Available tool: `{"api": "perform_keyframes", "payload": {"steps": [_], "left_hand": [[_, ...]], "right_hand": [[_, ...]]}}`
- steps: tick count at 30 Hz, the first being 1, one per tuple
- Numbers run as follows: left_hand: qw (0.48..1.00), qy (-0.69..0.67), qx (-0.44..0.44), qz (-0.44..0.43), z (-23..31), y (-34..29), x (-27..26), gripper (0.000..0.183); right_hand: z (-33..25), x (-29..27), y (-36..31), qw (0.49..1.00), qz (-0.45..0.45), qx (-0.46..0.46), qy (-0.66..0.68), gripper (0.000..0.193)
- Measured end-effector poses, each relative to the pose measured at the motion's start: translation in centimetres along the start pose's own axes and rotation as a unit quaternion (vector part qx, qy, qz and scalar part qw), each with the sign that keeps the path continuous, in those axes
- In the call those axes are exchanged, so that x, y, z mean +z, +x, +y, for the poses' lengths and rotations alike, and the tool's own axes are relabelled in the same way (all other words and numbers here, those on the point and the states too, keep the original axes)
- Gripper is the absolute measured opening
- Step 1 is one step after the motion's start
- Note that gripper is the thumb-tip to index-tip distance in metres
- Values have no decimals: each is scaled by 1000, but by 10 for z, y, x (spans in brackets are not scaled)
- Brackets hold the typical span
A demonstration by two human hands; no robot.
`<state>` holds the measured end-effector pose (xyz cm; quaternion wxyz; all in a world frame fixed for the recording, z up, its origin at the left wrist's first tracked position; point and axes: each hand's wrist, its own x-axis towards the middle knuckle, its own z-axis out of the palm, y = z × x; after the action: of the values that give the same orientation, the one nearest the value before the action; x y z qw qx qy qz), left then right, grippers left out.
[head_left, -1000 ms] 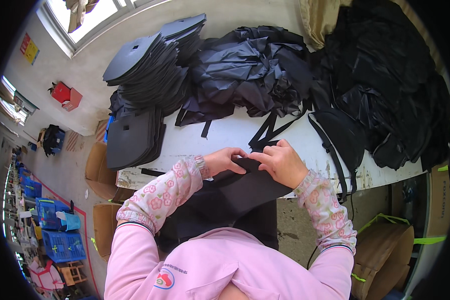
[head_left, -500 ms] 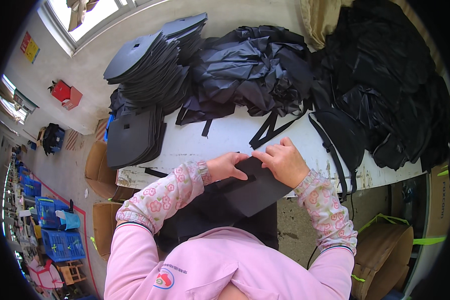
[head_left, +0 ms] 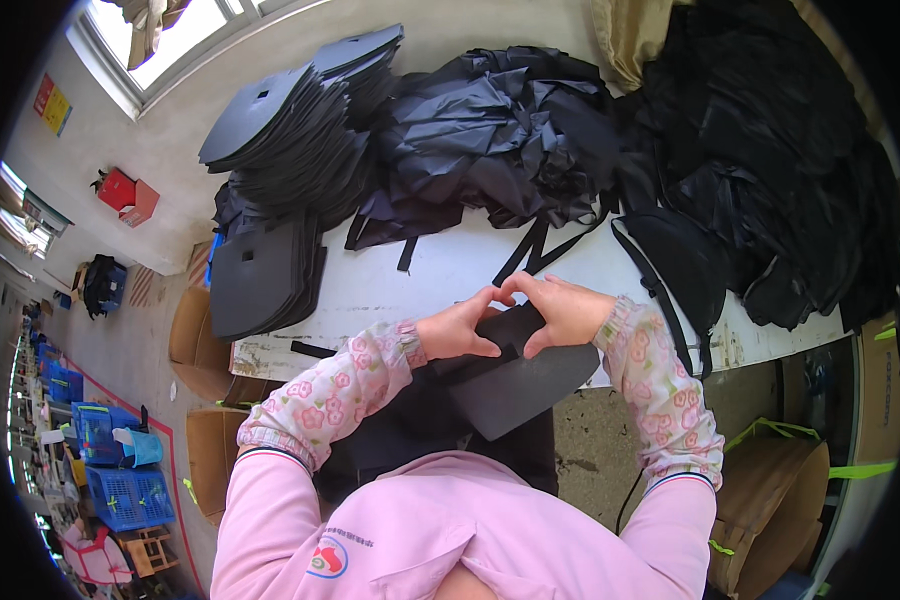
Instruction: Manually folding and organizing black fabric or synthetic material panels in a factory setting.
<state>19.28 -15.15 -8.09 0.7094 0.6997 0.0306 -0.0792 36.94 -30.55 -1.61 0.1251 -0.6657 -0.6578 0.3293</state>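
Note:
A dark grey flat panel (head_left: 530, 392) with a rounded end lies tilted across my lap, its upper part between my hands. Black fabric (head_left: 395, 435) hangs beneath and to the left of it. My left hand (head_left: 457, 328) curls round the panel's upper left edge, its thumb on the near face. My right hand (head_left: 570, 312) grips the upper right, thumb pressed down on the panel. The fingertips of both hands meet at the top edge. What lies under the curled fingers is hidden.
Stacked grey panels (head_left: 265, 275) stand at the left of the white table (head_left: 360, 290). Behind lie heaped black fabric pieces (head_left: 490, 130), with black bags (head_left: 770, 170) to the right. Black straps (head_left: 540, 255) trail near my hands. Cardboard boxes (head_left: 205, 455) flank the table below.
My right thumb has come down onto the panel, and its fingers have shifted left to meet my left fingertips. The panel has tilted slightly.

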Motion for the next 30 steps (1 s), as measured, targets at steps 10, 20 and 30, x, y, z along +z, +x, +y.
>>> {"api": "perform_keyframes", "payload": {"steps": [10,20,30], "left_hand": [[998,53,-35,14,-9,-6,7,47],[980,194,5,44,11,-23,20,48],[939,315,-107,-92,-35,-67,4,61]], "right_hand": [[26,5,14,987,-141,43,71,72],[20,12,31,971,-226,20,76,48],[8,-1,-31,991,23,-122,-51,42]]}}
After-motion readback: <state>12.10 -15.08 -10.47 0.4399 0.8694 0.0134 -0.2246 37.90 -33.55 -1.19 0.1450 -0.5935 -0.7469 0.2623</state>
